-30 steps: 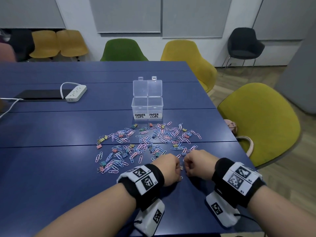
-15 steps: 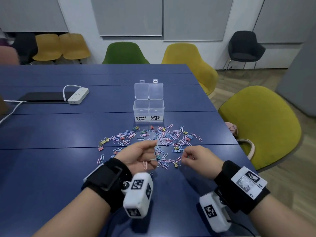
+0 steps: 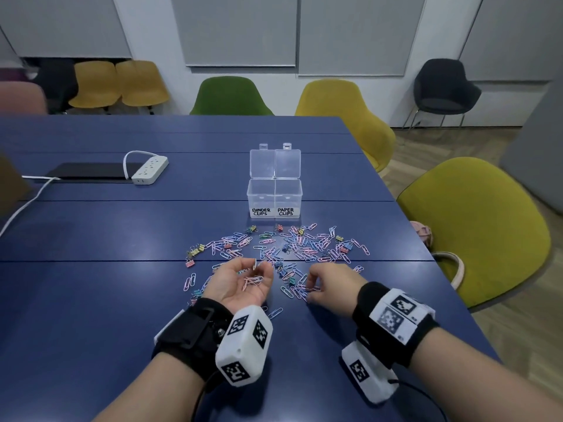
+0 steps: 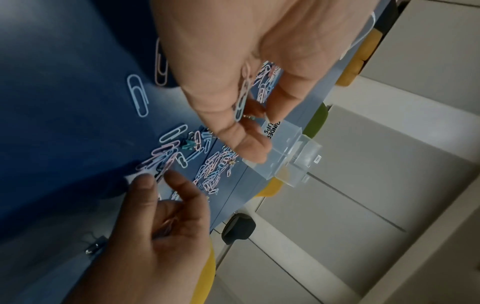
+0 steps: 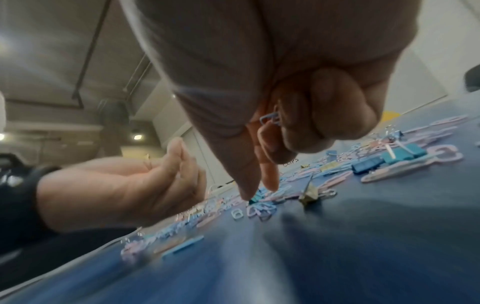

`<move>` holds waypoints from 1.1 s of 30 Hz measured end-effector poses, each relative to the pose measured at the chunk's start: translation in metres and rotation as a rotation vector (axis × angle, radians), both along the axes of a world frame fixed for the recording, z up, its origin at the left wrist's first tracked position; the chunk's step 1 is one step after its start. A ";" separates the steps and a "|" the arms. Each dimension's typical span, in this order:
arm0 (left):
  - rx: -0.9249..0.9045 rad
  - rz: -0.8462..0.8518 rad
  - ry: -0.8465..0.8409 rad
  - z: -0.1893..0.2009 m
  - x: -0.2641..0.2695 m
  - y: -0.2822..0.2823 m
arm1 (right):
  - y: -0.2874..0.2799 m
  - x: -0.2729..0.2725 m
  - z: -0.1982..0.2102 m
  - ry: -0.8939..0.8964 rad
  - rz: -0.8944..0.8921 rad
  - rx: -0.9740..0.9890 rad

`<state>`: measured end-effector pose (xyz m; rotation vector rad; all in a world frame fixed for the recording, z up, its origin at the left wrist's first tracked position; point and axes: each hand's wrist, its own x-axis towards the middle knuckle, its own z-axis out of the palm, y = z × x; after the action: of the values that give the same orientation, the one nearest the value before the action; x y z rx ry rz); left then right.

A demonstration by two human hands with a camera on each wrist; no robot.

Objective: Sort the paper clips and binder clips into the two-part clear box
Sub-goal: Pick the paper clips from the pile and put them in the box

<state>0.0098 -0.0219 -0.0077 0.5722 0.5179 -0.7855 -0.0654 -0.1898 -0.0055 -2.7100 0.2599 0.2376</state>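
Observation:
Pastel paper clips and small binder clips lie scattered on the blue table in front of the two-part clear box. The box's lids stand up, and it is labelled BINDER CLIPS on the left and PAPER CLIPS on the right. My left hand is turned palm up and cupped round several paper clips, also visible in the left wrist view. My right hand reaches down into the near clips. Its curled fingers hold a blue paper clip while thumb and forefinger touch the pile.
A white power strip and a black flat device lie at the far left of the table. Yellow chairs and a green chair stand round the table. The table's right edge runs close beside my right forearm.
My left hand has turned from knuckles-up to palm-up and moved forward, now showing clips in its palm. My right hand has moved forward and down into the pile.

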 end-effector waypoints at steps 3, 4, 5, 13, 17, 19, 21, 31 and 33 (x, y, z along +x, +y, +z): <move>0.075 -0.089 -0.103 0.004 0.001 0.000 | 0.008 0.008 0.005 0.048 0.059 -0.118; 0.107 -0.128 -0.136 0.005 0.001 0.000 | 0.011 0.011 0.007 0.066 0.075 -0.149; 0.134 -0.166 -0.162 0.005 0.002 0.001 | 0.013 0.014 0.008 0.081 0.094 -0.181; 0.357 -0.528 -0.249 0.008 0.012 0.011 | 0.016 0.025 0.004 0.099 0.154 -0.229; 0.585 -0.719 -0.460 0.014 0.016 0.016 | -0.001 0.025 0.003 0.031 0.010 0.109; 0.673 -0.747 -0.546 0.016 0.021 0.020 | -0.009 0.022 0.004 -0.006 -0.156 0.530; 0.729 -0.761 -0.596 0.020 0.027 0.022 | -0.016 0.020 0.005 -0.010 -0.340 1.103; 0.906 -0.919 -0.703 0.048 0.080 0.000 | -0.041 0.037 0.007 0.010 -0.452 1.743; 0.946 -0.922 -0.751 0.056 0.098 -0.015 | -0.044 0.049 0.007 0.052 -0.471 1.440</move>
<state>0.1077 -0.0371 0.0487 1.9782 -0.1626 -1.0706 -0.0161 -0.2334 0.0019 -1.1826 0.4815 0.2191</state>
